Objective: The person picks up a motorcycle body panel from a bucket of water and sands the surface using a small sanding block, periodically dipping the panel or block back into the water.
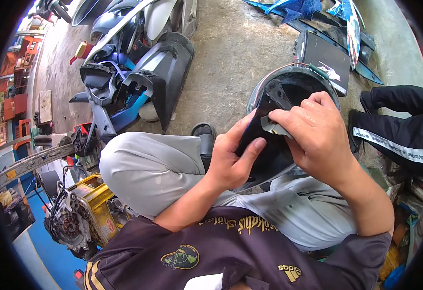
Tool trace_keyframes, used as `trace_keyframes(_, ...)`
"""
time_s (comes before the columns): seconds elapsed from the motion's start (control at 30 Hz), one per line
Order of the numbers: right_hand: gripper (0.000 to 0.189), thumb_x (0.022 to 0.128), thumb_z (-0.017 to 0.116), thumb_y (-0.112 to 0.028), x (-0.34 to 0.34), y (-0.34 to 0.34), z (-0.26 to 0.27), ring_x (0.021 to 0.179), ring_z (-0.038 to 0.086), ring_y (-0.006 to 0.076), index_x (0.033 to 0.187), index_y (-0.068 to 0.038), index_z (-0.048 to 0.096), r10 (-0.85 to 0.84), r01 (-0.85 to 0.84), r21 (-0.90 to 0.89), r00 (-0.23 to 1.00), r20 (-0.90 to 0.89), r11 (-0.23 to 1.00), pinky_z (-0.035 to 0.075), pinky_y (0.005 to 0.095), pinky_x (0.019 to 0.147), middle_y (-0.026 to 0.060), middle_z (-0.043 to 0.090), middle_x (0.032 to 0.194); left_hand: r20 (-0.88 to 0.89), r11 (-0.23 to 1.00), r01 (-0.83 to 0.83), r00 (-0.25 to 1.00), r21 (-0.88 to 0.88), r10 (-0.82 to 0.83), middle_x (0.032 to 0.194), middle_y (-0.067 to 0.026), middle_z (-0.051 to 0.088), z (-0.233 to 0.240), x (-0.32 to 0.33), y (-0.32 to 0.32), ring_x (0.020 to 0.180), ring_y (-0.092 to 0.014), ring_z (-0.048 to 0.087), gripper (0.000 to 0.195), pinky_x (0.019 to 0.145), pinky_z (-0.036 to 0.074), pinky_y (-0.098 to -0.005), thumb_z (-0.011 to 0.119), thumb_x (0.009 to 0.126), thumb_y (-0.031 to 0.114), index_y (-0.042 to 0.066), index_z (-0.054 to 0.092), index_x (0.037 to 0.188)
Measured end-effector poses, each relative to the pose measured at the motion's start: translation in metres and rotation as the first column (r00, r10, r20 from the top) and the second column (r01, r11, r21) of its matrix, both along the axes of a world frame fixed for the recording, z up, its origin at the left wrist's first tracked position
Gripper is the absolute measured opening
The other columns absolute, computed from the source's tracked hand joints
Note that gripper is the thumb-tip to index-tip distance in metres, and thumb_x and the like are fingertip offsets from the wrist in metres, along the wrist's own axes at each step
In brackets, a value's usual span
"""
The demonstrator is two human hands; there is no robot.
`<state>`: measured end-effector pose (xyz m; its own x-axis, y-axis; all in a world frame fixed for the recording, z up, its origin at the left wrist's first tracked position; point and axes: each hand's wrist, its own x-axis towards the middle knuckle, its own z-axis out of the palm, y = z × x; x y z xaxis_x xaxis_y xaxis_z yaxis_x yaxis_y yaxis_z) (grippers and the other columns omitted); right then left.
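Observation:
My left hand [231, 159] grips the edge of a glossy black plastic panel [269, 159], thumb on the near face. In my right hand [315, 130] is a folded grey sheet [268, 125], seemingly sandpaper, pinched against the panel's upper part. Wet spots show on the back of that hand. Beneath both hands stands a round black tub [254, 95] in front of my knees; the panel and my right hand hide much of its inside. A green strip [319, 71] with a thin wire lies on the tub's far rim.
Motorcycle fairing parts [160, 72] are piled ahead on the left. Blue panels [298, 11] and a black box [322, 54] lie beyond the tub. Another person's legs [389, 134] are close on the right. An engine part [72, 221] sits beside a yellow crate [97, 206] at left.

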<state>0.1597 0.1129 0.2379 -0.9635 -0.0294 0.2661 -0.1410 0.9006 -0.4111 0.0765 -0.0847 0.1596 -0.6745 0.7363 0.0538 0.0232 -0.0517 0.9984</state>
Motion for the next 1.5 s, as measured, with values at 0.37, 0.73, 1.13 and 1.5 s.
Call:
trace_keyframes(0.37,0.024,0.081,0.070,-0.009,-0.006,-0.003,-0.013,0.072,0.062,0.0257,0.104,-0.003,0.071,-0.032,0.035,0.028,0.994,-0.101,0.999,0.046,0.0414,0.074,0.0052,0.062,0.075,0.120,0.998,-0.046,0.992,0.046,0.040,0.133,-0.0159,0.071,-0.006,0.001,0.002,0.121,-0.020,0.066,0.050,0.107,0.049,-0.0342,0.066,0.104,0.011,-0.006,0.053,0.150)
trace_keyframes(0.73,0.020,0.083,0.067,-0.009,-0.002,-0.006,-0.016,0.072,0.063,0.0255,0.102,-0.002,0.070,0.001,-0.002,-0.013,0.997,-0.073,1.000,0.048,0.0421,0.082,0.0049,0.062,0.074,0.134,0.999,-0.052,0.990,-0.010,0.052,0.131,-0.0129,0.070,-0.002,0.005,0.002,0.117,-0.017,0.065,0.051,0.105,0.049,-0.0325,0.064,0.105,0.009,-0.006,0.050,0.152)
trace_keyframes(1.13,0.014,0.078,0.069,-0.009,0.000,-0.005,-0.013,0.070,0.060,0.0235,0.091,-0.007,0.067,-0.006,0.007,0.015,0.997,-0.080,1.000,0.046,0.0413,0.079,0.0028,0.056,0.069,0.064,0.994,-0.048,0.996,-0.099,0.055,0.132,-0.0151,0.069,0.000,0.002,-0.002,0.121,-0.020,0.065,0.050,0.107,0.048,-0.0339,0.066,0.103,0.006,-0.007,0.052,0.149)
trace_keyframes(1.5,0.008,0.084,0.067,-0.017,0.009,0.000,-0.012,0.071,0.061,0.0184,0.091,-0.012,0.067,0.089,-0.089,0.079,0.996,0.006,0.993,0.046,0.0407,0.083,-0.0018,0.058,0.070,0.302,0.983,-0.168,0.944,0.079,0.137,0.124,-0.0090,0.070,0.004,-0.012,0.003,0.112,-0.014,0.064,0.040,0.101,0.050,-0.0303,0.061,0.108,0.012,-0.005,0.056,0.144)
